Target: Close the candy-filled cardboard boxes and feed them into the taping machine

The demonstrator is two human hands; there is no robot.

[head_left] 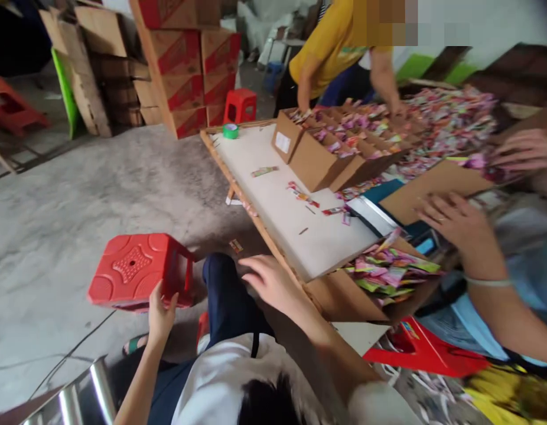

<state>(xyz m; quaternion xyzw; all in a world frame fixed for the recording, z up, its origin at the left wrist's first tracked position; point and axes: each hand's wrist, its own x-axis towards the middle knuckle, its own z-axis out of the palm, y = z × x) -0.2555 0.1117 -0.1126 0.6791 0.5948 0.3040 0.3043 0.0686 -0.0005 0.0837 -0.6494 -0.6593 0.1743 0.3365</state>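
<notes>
My left hand is at the near right edge of a red plastic stool; its fingers lie over the rim, with the thumb apart on the side. The underside of that grip is hidden. My right hand hangs open above my right knee, beside the wooden edge of the table, with nothing visible in it. A small printed wrapper lies on the floor past the knee. Right of my right forearm, a cardboard box holds many pink and green candy packets.
Divided cartons of packets stand on the table near green tape and loose packets. A co-worker in yellow reaches into them; another's hand rests on cardboard at right. Stacked cartons and a red stool stand behind.
</notes>
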